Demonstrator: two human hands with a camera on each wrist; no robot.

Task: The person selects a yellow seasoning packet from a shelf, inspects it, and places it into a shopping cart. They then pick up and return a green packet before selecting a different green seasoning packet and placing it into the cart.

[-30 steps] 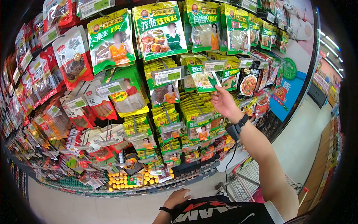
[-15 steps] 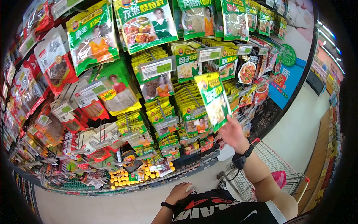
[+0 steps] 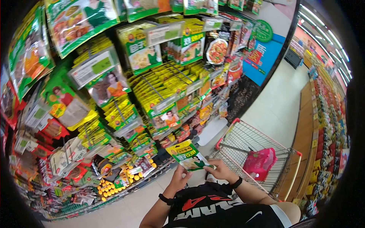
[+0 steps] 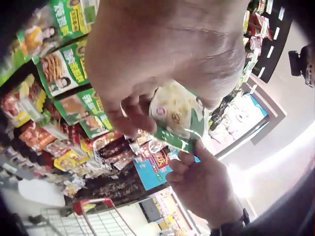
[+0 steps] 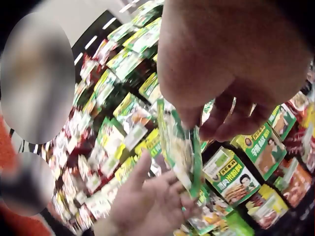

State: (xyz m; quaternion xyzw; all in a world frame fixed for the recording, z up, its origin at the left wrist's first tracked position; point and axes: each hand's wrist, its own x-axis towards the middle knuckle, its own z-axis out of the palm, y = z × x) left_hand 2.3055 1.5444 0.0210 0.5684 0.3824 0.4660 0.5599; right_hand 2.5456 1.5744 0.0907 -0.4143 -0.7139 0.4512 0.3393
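Note:
A flat yellow-and-green seasoning packet (image 3: 188,155) with a food picture is in front of the torso, tilted, printed side up. My right hand (image 3: 222,171) pinches its lower right corner between thumb and fingers. On the packet's left side is my left hand (image 3: 178,180), its fingers right at the lower edge. In the right wrist view the left hand (image 5: 152,201) has its palm turned up and thumb spread, close beneath the packet (image 5: 179,142). The left wrist view has the right hand (image 4: 202,179) at the packet's green end.
Hanging packets (image 3: 163,81) fill the shelf rack ahead and to the left, with price tags (image 3: 93,68) before them. A wire shopping cart (image 3: 247,140) holding a pink bag (image 3: 260,163) stands on the right. Beyond it runs the aisle floor (image 3: 277,98).
My right hand has taken the packet off the rack and brought it down to the torso. The left hand has risen to meet it. The view has swung right.

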